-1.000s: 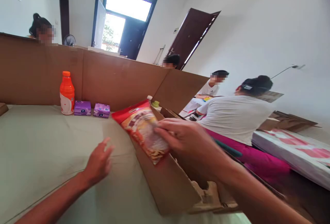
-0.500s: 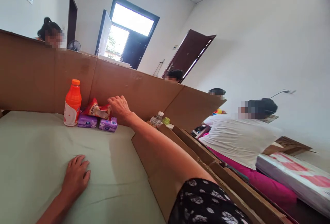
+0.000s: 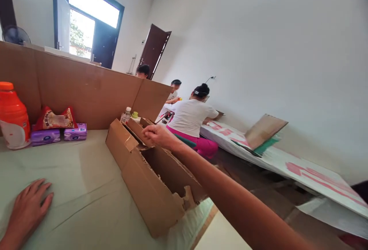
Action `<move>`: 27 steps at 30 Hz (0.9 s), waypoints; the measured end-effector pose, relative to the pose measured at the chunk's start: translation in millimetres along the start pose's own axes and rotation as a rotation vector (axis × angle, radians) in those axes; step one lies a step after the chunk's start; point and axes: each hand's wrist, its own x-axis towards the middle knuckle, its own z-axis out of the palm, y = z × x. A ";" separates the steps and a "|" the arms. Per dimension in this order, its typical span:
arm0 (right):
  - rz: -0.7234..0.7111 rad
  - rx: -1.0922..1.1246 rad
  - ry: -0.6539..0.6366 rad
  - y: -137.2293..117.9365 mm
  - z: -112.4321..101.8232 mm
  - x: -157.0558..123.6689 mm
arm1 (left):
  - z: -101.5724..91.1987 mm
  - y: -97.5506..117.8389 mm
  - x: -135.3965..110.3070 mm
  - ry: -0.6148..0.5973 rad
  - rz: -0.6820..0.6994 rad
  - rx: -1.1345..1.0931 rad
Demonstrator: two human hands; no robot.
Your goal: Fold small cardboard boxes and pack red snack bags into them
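My left hand point(image 3: 30, 204) lies on the pale green tabletop point(image 3: 83, 204), fingers stretched out and nothing in it. Over the open cardboard box point(image 3: 143, 183) hangs my right hand point(image 3: 158, 135), its fingers loosely bent and no object visible in it. Behind that hand, a clear bottle with a white cap point(image 3: 125, 115) and a green-lidded container point(image 3: 135, 116) show partly above the cardboard. At the left stands an orange-and-white bottle point(image 3: 14, 115). Next to it, a red snack packet point(image 3: 56, 118) rests on two purple tissue packs point(image 3: 46, 137).
A cardboard wall point(image 3: 86, 81) runs along the table's far side. Beyond the box, a person in a white shirt point(image 3: 188, 115) sits at a long table point(image 3: 313, 177) bearing a cardboard sheet point(image 3: 266, 131). Other people sit farther back.
My right hand has left the red snack packet and moved right, over the cardboard box. The packet stays on the tissue packs. My view has turned right; my left hand still lies flat.
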 end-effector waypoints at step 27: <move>0.115 -0.026 -0.307 -42.7 68.4 65.3 | 2.1 -3.0 -0.4 0.044 -0.056 -0.071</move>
